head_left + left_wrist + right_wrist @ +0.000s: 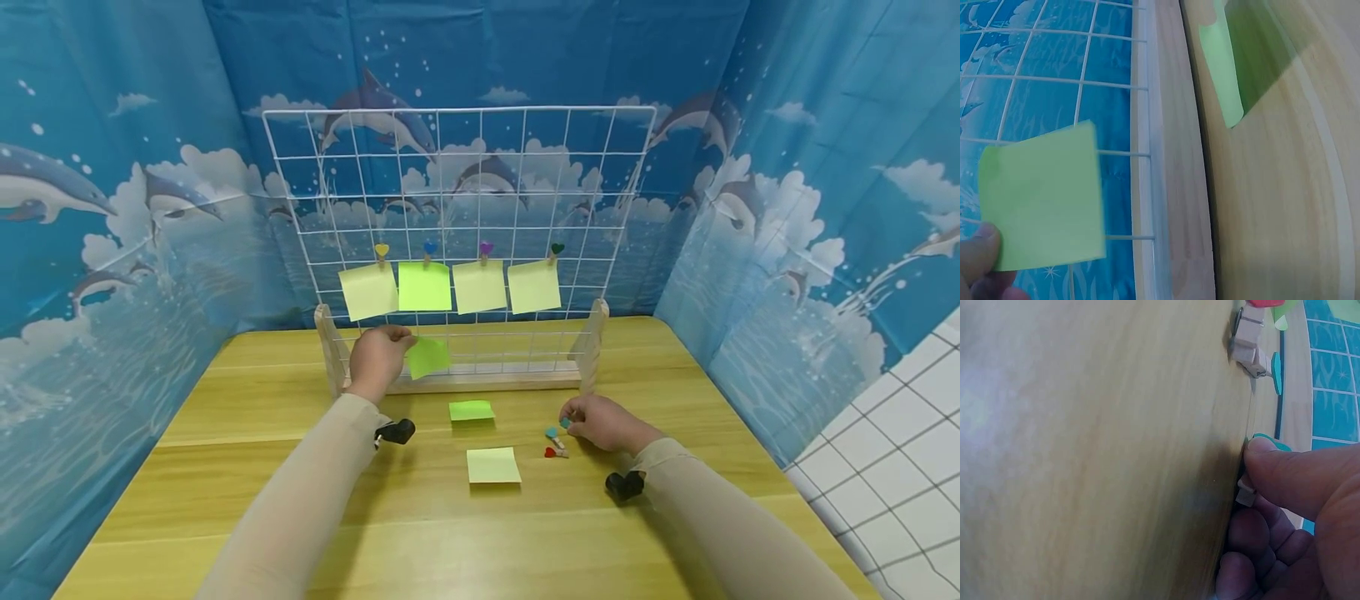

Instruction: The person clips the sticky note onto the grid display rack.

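Observation:
My left hand (377, 358) pinches a green sticky note (428, 357) by its edge, just in front of the lower part of a white wire grid (457, 195). In the left wrist view, thumb and fingertips grip a corner of that note (1044, 200). Down at the tabletop, my right hand (606, 422) pinches a small wooden clothespin (1246, 492) with a teal heart; the fingers partly cover it. Beside that hand lie a second teal-heart clothespin (553, 435) and a red-heart clothespin (557, 452).
Several sticky notes, one being a bright green note (424, 287), hang in a row on the grid from heart clothespins. The grid stands in a wooden base (480, 382). On the table (450, 542) lie a green note (472, 411) and a pale yellow note (493, 466).

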Tool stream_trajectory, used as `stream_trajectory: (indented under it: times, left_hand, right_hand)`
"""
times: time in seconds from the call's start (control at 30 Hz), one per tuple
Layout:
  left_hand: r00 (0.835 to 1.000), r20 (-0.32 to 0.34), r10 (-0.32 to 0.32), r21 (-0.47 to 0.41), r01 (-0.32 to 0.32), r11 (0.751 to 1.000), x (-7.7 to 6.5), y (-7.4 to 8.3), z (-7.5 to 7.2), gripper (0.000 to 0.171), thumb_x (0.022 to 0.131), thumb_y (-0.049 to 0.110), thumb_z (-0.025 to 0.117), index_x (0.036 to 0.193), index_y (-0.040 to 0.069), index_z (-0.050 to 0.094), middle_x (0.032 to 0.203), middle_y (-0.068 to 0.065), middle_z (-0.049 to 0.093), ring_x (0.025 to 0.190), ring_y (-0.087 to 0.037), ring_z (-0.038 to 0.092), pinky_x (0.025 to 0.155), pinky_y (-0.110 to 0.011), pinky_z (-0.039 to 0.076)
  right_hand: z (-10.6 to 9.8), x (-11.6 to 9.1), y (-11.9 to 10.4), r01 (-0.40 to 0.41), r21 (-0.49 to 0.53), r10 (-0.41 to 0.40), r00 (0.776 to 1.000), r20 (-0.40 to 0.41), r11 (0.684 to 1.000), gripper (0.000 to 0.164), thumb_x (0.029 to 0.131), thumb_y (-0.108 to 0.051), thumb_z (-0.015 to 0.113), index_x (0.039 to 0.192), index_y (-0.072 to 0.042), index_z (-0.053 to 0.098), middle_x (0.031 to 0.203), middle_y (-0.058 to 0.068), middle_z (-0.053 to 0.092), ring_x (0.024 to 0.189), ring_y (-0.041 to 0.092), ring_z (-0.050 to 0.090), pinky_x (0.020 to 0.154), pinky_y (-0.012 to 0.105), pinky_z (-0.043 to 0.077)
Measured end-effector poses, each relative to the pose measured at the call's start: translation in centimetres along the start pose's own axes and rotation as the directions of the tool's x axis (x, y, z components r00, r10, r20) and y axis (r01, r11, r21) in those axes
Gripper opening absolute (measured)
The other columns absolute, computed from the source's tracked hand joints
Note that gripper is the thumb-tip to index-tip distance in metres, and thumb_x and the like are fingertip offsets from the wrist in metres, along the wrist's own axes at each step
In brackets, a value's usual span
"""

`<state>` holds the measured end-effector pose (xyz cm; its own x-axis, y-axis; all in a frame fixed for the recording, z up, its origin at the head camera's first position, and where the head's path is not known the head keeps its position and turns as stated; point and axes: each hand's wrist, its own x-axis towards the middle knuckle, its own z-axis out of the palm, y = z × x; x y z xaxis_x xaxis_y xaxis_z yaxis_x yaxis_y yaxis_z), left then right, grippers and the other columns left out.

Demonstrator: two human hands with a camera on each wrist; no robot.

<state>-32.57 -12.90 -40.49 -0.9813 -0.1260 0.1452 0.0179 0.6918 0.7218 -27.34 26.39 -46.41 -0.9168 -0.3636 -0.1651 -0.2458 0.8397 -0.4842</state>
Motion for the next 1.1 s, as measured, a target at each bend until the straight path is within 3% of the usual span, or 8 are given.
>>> stream_trajectory:
  times: [0.4,0.63,0.7,0.87,1.1]
  left_hand:
    - [0.997,-0.072,-0.021,0.010,0.022,1.000,0.0,0.1,0.7,0.036,0.100,0.045,0.072,0.121,0.017,0.078,0.117,-0.005,0.078,0.100,-0.028,0.074,0.081,-0.045,0.056]
    - [0.996,-0.089,-0.010,0.018,0.011,1.000,0.0,0.2,0.9,0.036,0.100,0.046,0.072,0.121,0.017,0.078,0.116,-0.005,0.078,0.098,-0.027,0.073,0.079,-0.044,0.056]
    - [0.996,-0.090,-0.004,0.021,0.006,1.000,0.0,0.2,1.0,0.035,0.100,0.045,0.072,0.121,0.017,0.078,0.116,-0.004,0.078,0.098,-0.027,0.073,0.079,-0.044,0.055]
    - [0.996,-0.092,0.006,0.029,-0.003,1.000,-0.1,0.3,1.1,0.035,0.100,0.045,0.071,0.121,0.017,0.078,0.115,-0.004,0.078,0.098,-0.026,0.073,0.079,-0.044,0.055]
    - [0.996,-0.085,0.007,0.032,-0.004,0.999,0.0,0.3,1.2,0.034,0.101,0.044,0.070,0.122,0.018,0.078,0.116,-0.005,0.078,0.100,-0.027,0.073,0.078,-0.044,0.055]
  right_hand:
    - [0.2,0.5,-0.2,0.002,-0.014,-0.002,1.000,0.005,1.000,0.008,0.100,-0.009,0.070,0.105,-0.014,0.072,0.093,0.001,0.068,0.084,0.017,0.058,0.083,0.041,0.053]
    - [-0.1,0.7,-1.0,0.048,-0.112,-0.046,0.999,0.018,0.993,0.004,0.100,-0.008,0.068,0.104,-0.009,0.070,0.092,0.001,0.067,0.080,0.017,0.057,0.080,0.038,0.053]
    - [-0.3,0.8,-1.4,0.048,-0.119,-0.048,0.999,0.007,0.992,0.011,0.101,-0.008,0.066,0.110,-0.006,0.072,0.093,0.001,0.066,0.080,0.016,0.056,0.078,0.037,0.052]
    - [-0.9,1.1,-3.3,0.090,0.000,-0.090,0.995,-0.052,0.996,0.025,0.107,-0.010,0.058,0.126,-0.001,0.070,0.095,0.003,0.065,0.078,0.016,0.054,0.073,0.034,0.047]
    - [-1.6,2.1,-8.4,0.143,0.198,-0.108,0.979,-0.175,0.970,0.019,0.106,-0.014,0.063,0.121,-0.006,0.072,0.107,0.008,0.075,0.086,0.015,0.066,0.076,0.032,0.054]
